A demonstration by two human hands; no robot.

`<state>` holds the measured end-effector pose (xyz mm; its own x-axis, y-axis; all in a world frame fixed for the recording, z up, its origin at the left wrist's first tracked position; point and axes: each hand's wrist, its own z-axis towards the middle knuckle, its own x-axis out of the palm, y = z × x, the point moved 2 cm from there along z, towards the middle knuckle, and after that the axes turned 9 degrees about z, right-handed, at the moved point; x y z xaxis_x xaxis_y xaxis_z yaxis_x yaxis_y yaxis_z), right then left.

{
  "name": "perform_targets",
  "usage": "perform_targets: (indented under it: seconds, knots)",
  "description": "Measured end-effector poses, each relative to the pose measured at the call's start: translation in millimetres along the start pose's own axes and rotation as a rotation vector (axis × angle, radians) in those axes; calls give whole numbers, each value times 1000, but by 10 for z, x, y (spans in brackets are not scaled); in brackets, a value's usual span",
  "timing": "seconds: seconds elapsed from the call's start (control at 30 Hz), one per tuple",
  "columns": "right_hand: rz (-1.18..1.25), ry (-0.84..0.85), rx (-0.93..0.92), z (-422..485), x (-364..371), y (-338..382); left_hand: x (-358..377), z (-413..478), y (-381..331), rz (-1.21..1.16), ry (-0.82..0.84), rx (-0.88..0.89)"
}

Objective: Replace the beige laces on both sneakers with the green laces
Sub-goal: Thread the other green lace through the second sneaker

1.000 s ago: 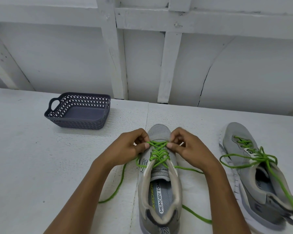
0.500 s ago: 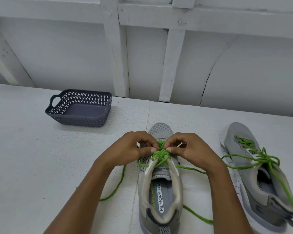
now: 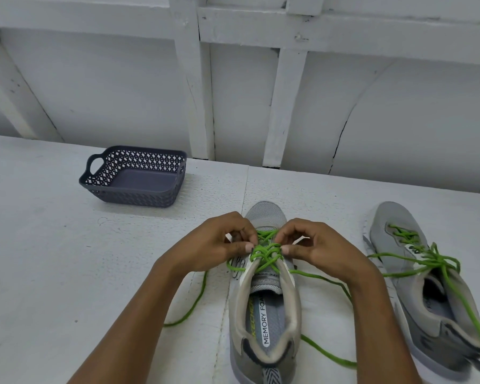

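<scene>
The green lace (image 3: pixel 267 252) is pinched over the eyelets of the centre sneaker (image 3: pixel 265 214) by the left hand (image 3: pixel 219 242) and the right hand (image 3: pixel 316 246), fingers curled at either side. The second sneaker (image 3: pixel 391 216), loosely laced in green, is stood to its right on the white table (image 3: pixel 53 259).

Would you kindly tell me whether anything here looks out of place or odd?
The right-hand sneaker sits askew, its green lace a loose tangle trailing over the heel. The middle sneaker's lace ends sprawl over the table. A dark crack runs down the wall panel.
</scene>
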<state>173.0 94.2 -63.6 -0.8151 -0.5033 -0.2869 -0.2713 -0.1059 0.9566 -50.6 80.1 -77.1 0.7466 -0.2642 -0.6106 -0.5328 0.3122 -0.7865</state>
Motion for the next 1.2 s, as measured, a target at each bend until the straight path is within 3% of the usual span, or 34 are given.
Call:
perform_targets:
  seconds: [0.1, 0.23, 0.37, 0.6, 1.0, 1.1, 1.2]
  knots:
    - [-26, -16, -17, 16, 13, -33, 35, -19, 32, -36, -22, -17]
    - [-9, 40, 23, 16, -2, -65, -20, -61, 43, -203, 156, -120]
    - [8, 38, -17, 19, -15, -41, -73, -51, 16, -200, 196, -104]
    - [-58, -20, 113, 64, 64, -40, -25, 9, 29, -78, 61, -51]
    - [37, -28, 179, 55, 23, -6, -46, -20, 37, -113, 108, -94]
    - [59, -86, 121, 36, -13, 14, -70, -19, 37, -174, 72, -124]
    - [-70, -114, 30, 85, -2, 67, -59, 19, -7, -193, 14, -170]
